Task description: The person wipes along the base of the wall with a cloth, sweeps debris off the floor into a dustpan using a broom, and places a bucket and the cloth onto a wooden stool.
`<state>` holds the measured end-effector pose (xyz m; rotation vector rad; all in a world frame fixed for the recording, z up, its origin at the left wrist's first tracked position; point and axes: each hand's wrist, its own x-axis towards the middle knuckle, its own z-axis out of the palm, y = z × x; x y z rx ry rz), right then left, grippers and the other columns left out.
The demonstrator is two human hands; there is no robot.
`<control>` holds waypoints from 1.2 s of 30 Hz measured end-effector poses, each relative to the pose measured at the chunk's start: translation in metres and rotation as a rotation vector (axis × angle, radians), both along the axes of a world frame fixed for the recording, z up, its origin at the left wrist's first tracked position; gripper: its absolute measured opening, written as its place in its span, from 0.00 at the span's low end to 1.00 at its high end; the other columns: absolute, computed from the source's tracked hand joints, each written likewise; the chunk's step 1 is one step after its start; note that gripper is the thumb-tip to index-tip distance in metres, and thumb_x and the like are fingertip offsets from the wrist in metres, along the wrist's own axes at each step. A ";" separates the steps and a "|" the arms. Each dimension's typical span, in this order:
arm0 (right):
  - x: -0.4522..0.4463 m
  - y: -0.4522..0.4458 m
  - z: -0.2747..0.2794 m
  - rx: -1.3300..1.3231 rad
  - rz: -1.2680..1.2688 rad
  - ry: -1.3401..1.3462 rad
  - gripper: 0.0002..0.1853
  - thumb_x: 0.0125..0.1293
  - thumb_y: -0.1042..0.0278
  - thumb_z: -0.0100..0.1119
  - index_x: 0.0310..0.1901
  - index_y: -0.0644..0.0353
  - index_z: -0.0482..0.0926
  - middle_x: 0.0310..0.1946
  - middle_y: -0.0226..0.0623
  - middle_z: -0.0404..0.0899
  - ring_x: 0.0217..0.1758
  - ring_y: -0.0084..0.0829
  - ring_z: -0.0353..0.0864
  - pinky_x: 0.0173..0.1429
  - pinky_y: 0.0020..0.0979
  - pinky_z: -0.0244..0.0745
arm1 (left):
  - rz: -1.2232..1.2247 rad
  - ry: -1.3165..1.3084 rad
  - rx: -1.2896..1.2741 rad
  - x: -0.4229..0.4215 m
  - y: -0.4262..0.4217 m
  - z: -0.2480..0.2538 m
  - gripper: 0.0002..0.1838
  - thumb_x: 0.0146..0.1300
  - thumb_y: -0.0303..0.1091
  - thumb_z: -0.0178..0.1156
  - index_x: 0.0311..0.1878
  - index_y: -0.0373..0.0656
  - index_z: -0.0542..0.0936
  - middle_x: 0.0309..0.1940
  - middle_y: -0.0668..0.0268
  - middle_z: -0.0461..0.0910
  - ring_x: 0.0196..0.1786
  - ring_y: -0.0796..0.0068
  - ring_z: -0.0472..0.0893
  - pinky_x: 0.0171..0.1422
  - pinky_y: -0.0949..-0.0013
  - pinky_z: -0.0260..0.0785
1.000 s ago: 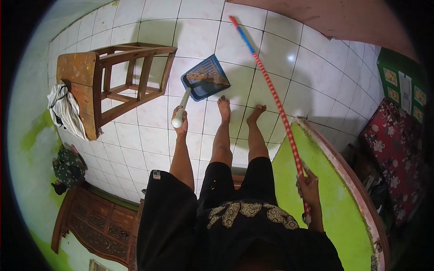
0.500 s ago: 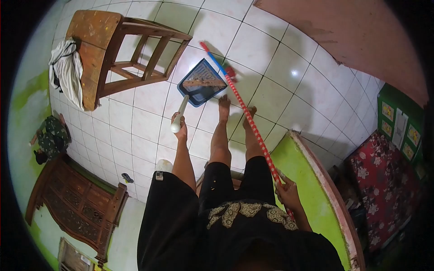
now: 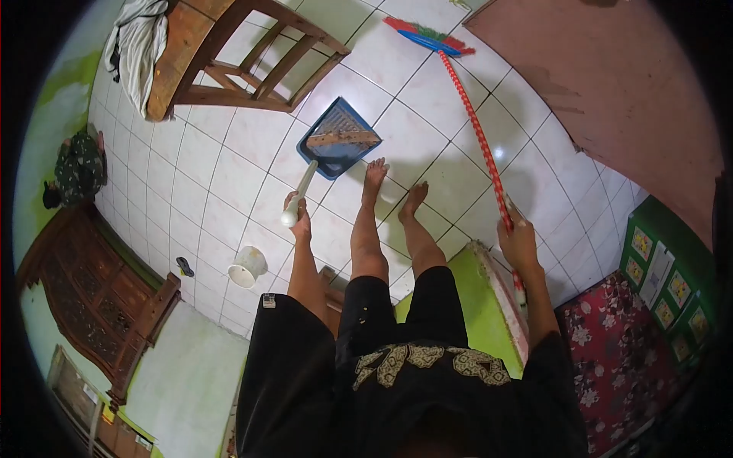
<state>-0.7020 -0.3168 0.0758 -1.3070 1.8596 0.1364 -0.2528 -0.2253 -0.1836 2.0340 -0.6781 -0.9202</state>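
Note:
My left hand point(image 3: 299, 216) is wrapped round the long pale handle of a blue dustpan point(image 3: 330, 169). The pan rests on the tiles just ahead of my left foot, with a strip of wood point(image 3: 343, 139) and some fine debris in it. Out to the right, my right hand point(image 3: 519, 243) grips the red dotted stick of a broom point(image 3: 477, 126). The broom's blue head, with red and green bristles point(image 3: 435, 34), is far ahead on the floor, apart from the dustpan.
A wooden table point(image 3: 187, 46) with a white cloth point(image 3: 137, 53) on it stands ahead left. A white bucket point(image 3: 248, 266) sits left of my leg. Farther left a person point(image 3: 79, 168) is low by the wall. A low green wall point(image 3: 492, 305) edges my right side.
The broom has swung forward and right, from beside the dustpan to farther out. My right hand has moved forward and away from my body. The dustpan stays on the floor.

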 end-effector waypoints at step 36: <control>0.084 0.051 0.016 -0.088 0.785 0.150 0.23 0.55 0.72 0.53 0.55 0.57 0.71 0.19 0.50 0.74 0.22 0.49 0.76 0.28 0.43 0.70 | 0.486 -0.017 -0.029 0.029 0.140 -0.015 0.12 0.55 0.24 0.59 0.44 0.41 0.75 0.40 0.65 0.78 0.46 0.73 0.75 0.52 0.72 0.66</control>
